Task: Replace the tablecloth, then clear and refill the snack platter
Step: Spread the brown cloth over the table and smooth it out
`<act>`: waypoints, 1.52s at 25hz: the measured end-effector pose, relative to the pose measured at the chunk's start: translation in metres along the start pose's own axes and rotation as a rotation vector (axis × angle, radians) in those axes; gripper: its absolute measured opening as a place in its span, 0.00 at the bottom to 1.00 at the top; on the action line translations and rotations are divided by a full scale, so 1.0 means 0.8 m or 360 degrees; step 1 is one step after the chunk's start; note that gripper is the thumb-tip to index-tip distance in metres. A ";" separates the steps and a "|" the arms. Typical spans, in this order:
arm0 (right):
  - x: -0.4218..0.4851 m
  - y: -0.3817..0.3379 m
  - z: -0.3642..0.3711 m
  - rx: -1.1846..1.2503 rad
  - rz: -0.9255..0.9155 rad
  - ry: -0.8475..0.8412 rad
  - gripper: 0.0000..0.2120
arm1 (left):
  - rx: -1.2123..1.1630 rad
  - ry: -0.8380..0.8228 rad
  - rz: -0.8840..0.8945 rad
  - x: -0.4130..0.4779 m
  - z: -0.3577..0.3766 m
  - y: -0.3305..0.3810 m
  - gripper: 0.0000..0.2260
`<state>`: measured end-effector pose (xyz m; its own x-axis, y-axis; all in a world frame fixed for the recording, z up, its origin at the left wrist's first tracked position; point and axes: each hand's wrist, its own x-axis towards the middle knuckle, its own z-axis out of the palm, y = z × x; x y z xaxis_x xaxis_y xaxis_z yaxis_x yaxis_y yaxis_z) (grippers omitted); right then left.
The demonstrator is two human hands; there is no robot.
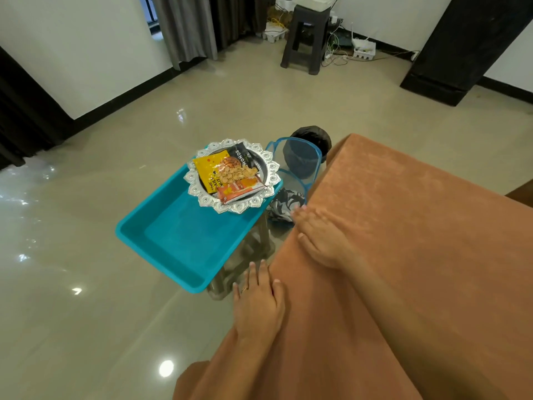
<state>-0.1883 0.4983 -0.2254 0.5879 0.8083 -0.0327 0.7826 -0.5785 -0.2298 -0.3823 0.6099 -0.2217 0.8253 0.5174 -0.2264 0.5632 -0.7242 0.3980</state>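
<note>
The orange tablecloth (403, 212) is already lying over the desk, covering it fully and hanging down its left side, so the first part of the task is looking nearly done. The person is smoothing it: the left hand (258, 301) is pressing flat on the drape at the desk's left edge, and the right hand (320, 235) is lying flat on that edge further along. The fingers (305, 219) of both are straight and close together, gripping nothing. Clearing and refilling is not yet begun, by the look of it. The platter (230, 207) is sitting just left of the desk, at the far end of a teal tray (178, 235) on a stool (253, 255), and is holding several snack packets (227, 171); the rest of the tray is bare. A mesh hamper (300, 160) beside the desk's far corner is holding a patterned cloth (284, 204), likely the old one.
</note>
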 end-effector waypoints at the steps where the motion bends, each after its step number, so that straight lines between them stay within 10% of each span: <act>1: 0.013 0.024 -0.006 0.0002 0.0085 0.0006 0.31 | 0.0014 0.0004 -0.0030 0.007 0.000 0.006 0.38; 20: 0.148 0.232 -0.071 0.0080 0.0732 0.0131 0.30 | 0.0004 0.0079 0.0118 0.050 0.014 0.053 0.30; 25: 0.122 0.192 -0.040 -0.0018 0.0351 0.0134 0.31 | -0.0017 0.0132 0.0242 0.046 0.019 0.049 0.27; 32: 0.161 0.263 -0.085 0.0083 0.0911 0.0070 0.27 | 0.0057 0.0202 0.0267 0.051 0.033 0.045 0.24; 38: 0.074 0.086 -0.038 0.0133 0.0067 -0.0049 0.29 | -0.0037 0.0179 0.0273 0.050 0.021 0.052 0.26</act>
<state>-0.0934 0.5027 -0.2138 0.6125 0.7871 -0.0734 0.7367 -0.6020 -0.3079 -0.3255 0.5930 -0.2289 0.8984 0.4359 -0.0534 0.4125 -0.7961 0.4428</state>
